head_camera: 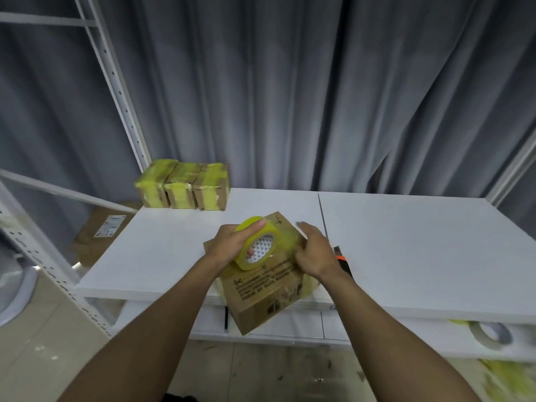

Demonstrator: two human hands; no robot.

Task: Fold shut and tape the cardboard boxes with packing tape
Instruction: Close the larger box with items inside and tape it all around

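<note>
Forearms [162,314] outstretched — left hand [232,242] round tape [271,227]

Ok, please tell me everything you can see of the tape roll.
The tape roll is yellow-green, glossy tape wound on a white core printed with dark triangles. It is tilted on edge over the top of the brown box. The left hand grips it, one finger over the outer rim, another showing through the core. Tape seems to run from it toward the right hand; blur hides the detail.
</note>
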